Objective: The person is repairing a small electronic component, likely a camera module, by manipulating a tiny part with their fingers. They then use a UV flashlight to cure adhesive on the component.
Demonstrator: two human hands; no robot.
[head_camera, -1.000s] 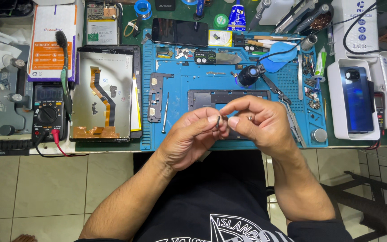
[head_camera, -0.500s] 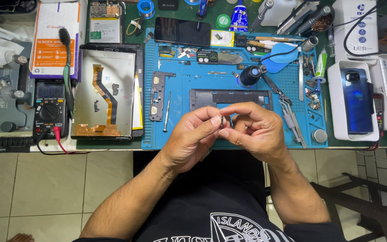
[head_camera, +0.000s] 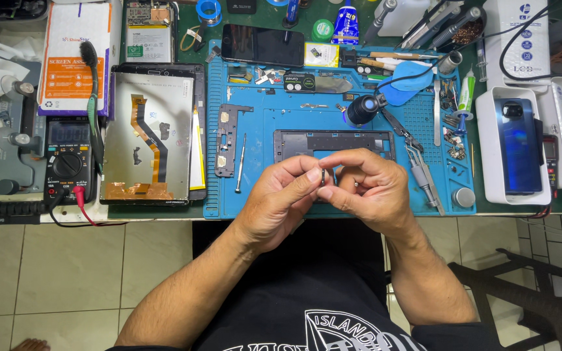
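Note:
My left hand (head_camera: 281,198) and my right hand (head_camera: 367,188) meet over the near edge of a blue work mat (head_camera: 255,123). Between their fingertips they pinch a tiny dark part (head_camera: 322,177); both touch it, and its shape is too small to make out. Just behind my fingers lies a dark phone frame (head_camera: 333,140) on the mat. A screwdriver (head_camera: 240,162) lies left of it, beside a narrow dark inner plate (head_camera: 227,140).
A tablet screen with an orange flex cable (head_camera: 147,133) lies left of the mat, a multimeter (head_camera: 67,161) further left. A blue phone (head_camera: 517,144) rests in a white tray at the right. Tweezers (head_camera: 421,179), a black phone (head_camera: 263,45) and small tools crowd the back.
Both hands stay joined over the mat's near edge; the fingers have shifted slightly around the tiny part. Nothing else on the bench has moved.

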